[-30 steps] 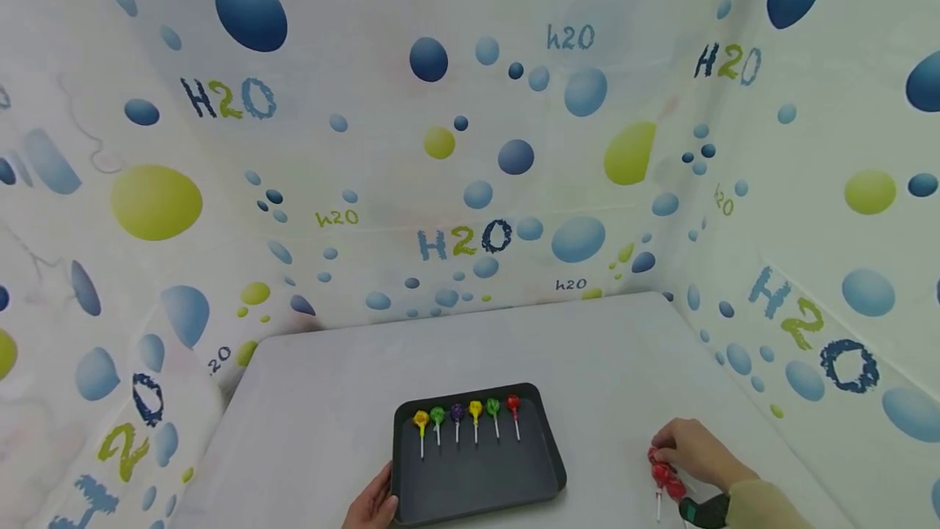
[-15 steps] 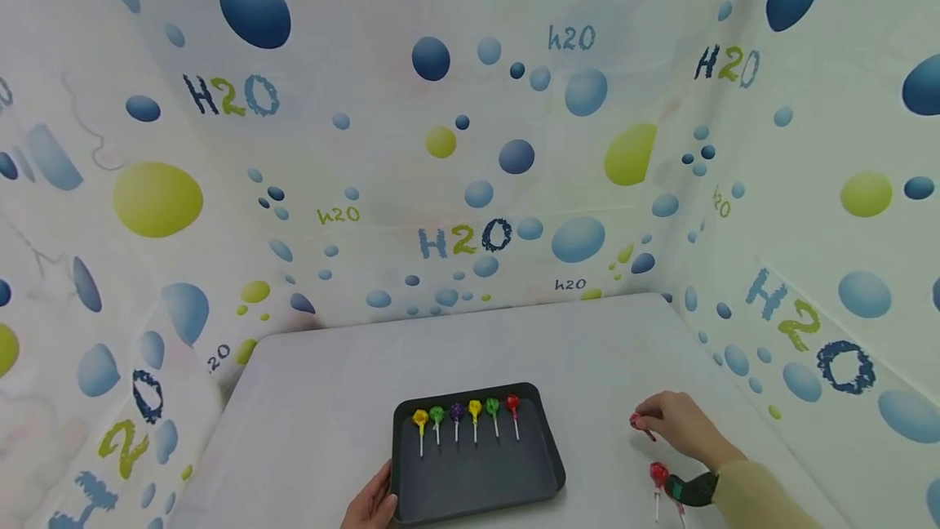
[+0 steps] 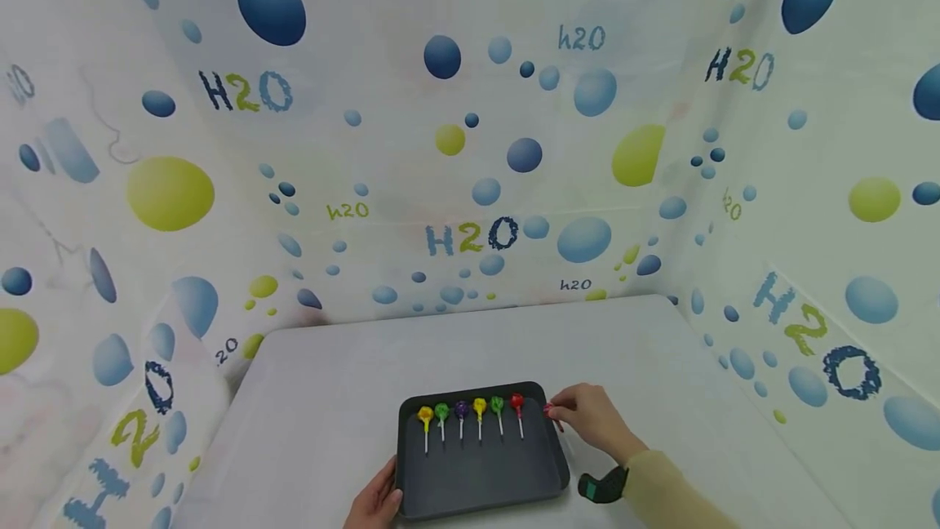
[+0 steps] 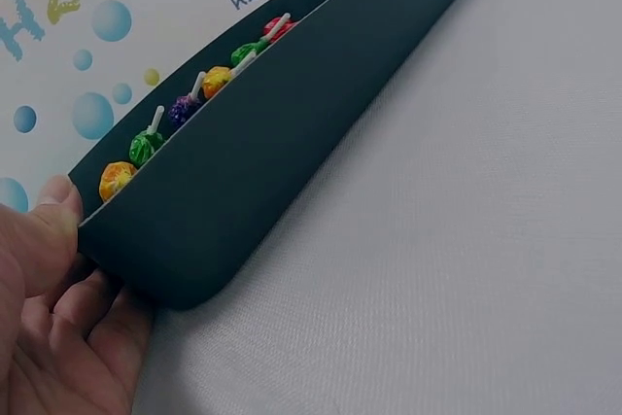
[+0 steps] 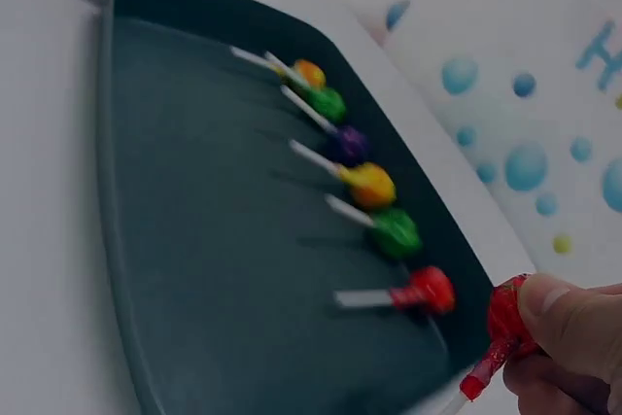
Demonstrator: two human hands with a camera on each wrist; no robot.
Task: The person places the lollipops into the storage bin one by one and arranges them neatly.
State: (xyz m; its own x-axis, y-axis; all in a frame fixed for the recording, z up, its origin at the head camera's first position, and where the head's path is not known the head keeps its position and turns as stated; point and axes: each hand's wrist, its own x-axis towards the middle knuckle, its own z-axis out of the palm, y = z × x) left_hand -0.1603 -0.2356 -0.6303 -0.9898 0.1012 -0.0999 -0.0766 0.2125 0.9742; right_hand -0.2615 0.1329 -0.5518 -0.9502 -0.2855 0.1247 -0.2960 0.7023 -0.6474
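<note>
A dark grey baking tray (image 3: 485,476) lies on the white table. Along its far side runs a row of wrapped lollipops: yellow (image 3: 425,415), green (image 3: 441,411), purple (image 3: 461,410), another yellow, another green, and red (image 3: 517,402) at the right end. My left hand (image 3: 375,500) grips the tray's near left corner, thumb at the rim and fingers under the wall in the left wrist view. Between thumb and fingers, my right hand (image 3: 593,416) pinches another red lollipop (image 5: 507,310) by its head, just outside the tray's right rim, its stick slanting down.
The white-covered table (image 3: 330,398) extends around the tray. Behind and on both sides hang white sheets (image 3: 396,153) printed with blue and green bubbles. A black band (image 3: 602,486) circles my right wrist below the sleeve (image 3: 664,484).
My right hand has lifted a red lollipop from the group at the right and carried it left to the tray's right edge. The left hand keeps its grip on the tray.
</note>
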